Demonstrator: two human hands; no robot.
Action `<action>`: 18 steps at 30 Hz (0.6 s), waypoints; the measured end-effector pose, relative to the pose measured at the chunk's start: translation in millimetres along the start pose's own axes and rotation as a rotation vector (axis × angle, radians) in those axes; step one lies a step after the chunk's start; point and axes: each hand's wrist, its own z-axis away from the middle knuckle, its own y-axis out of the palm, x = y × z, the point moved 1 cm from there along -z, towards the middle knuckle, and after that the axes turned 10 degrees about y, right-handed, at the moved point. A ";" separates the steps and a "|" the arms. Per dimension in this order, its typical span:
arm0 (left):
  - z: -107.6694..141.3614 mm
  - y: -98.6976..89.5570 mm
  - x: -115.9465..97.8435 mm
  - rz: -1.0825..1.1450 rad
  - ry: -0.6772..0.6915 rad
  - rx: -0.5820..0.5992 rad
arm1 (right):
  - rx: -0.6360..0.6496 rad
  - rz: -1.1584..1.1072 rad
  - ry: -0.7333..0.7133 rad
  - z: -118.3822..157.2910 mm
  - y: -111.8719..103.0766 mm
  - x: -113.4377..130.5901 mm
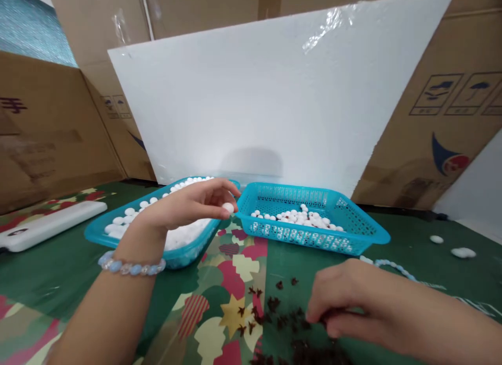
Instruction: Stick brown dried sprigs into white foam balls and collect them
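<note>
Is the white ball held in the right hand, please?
No, the left hand pinches the white ball, while the right hand is down by the small dark brown pieces.

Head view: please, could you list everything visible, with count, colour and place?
Board: 1, white, back
Boxes: several, brown, back and sides
Glittery surface: 1, blue, upper left
Cloth: 1, green, patterned, underneath
Bar: 1, white, left
Tray: 1, blue, centre-left
Basket: 1, blue, centre-right
Balls: many, white, both containers
Bits: many, dark brown, front
Loose pieces: few, white, right
Beads: 1 string, light blue, right
Bracelet: 1, blue-clear, left wrist
Left hand: 1, grip on ball
Right hand: 1, at bits
</note>
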 end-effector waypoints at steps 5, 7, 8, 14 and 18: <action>1.0 13.8 -14.0 0.082 0.105 0.077 | -0.037 -0.008 -0.026 4.0 0.1 3.5; 0.9 19.3 -17.8 0.089 0.137 0.093 | -0.075 -0.081 -0.051 5.4 -2.6 4.0; 0.7 22.1 -19.4 0.093 0.154 0.099 | -0.112 -0.146 -0.050 5.8 -4.3 3.9; -2.7 42.5 -26.3 0.201 0.264 0.043 | -0.416 -0.872 -0.118 4.8 -6.9 3.4; -6.0 55.2 -29.5 0.279 0.230 0.005 | -0.553 -0.949 -0.242 1.7 -3.6 6.7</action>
